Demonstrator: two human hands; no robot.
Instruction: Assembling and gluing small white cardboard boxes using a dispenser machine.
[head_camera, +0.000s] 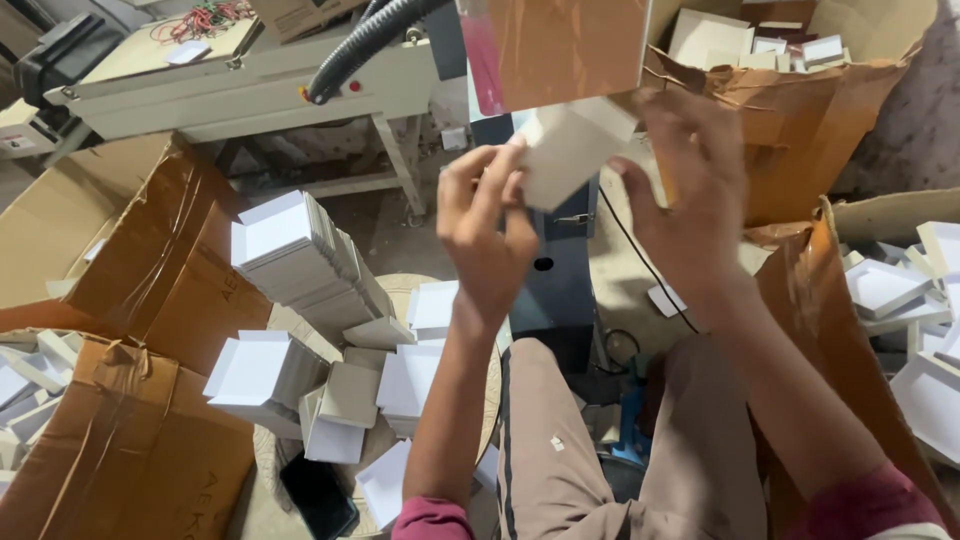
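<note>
both hands, left (487, 232) and right (690, 190), grip a tilted white box piece (565, 150), long axis rising rightward

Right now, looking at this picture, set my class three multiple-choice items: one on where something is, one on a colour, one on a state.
1. Where is the stack of white box trays?
A. To the left of the person's hands
B. On top of the machine
C. On the person's lap

2. What colour are the sleeve cuffs at the person's wrists?
A. Green
B. Dark pink
C. Yellow

3. How is the pale card piece held?
A. It lies flat on the floor
B. It is raised in the air between the left hand and the right hand
C. It is pinned under a foot

Answers:
1 A, the stack rests beside the brown carton on the left.
2 B, both cuffs show dark pink at the bottom edge.
3 B, fingers of both hands touch its edges.
</note>
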